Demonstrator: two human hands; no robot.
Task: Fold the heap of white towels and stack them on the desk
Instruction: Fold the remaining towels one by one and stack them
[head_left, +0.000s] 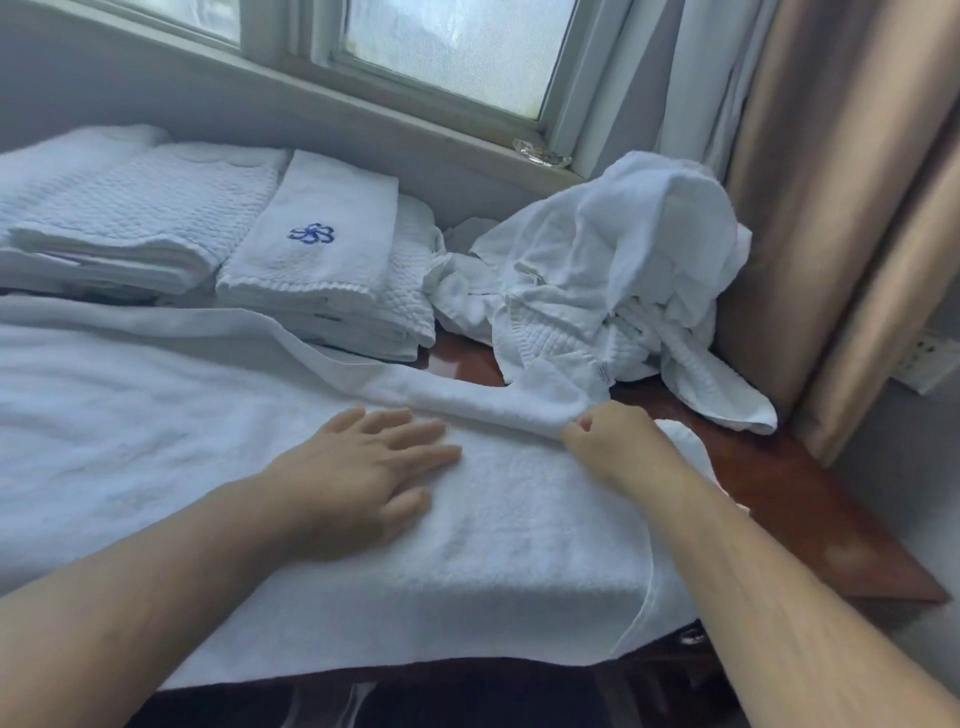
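Terrycloth, white and thick, covers the near half of the worktop (810, 499): a large spread towel (156, 441) lies flat there, its near edge hanging over the front and its far edge turned back into a long rolled fold. The left hand (358, 478) rests flat on it, fingers straight and spread. The right hand (613, 441) pinches the right end of that fold between thumb and curled fingers. At the right rear, the heap (613, 270) of crumpled white towels sits against the curtain (841, 182). At the left rear stand 2 folded stacks, a quilted stack (130, 234) and, just beside it, a smaller stack (317, 283) whose top towel bears a blue flower emblem (310, 234). A window (457, 47) runs above them.
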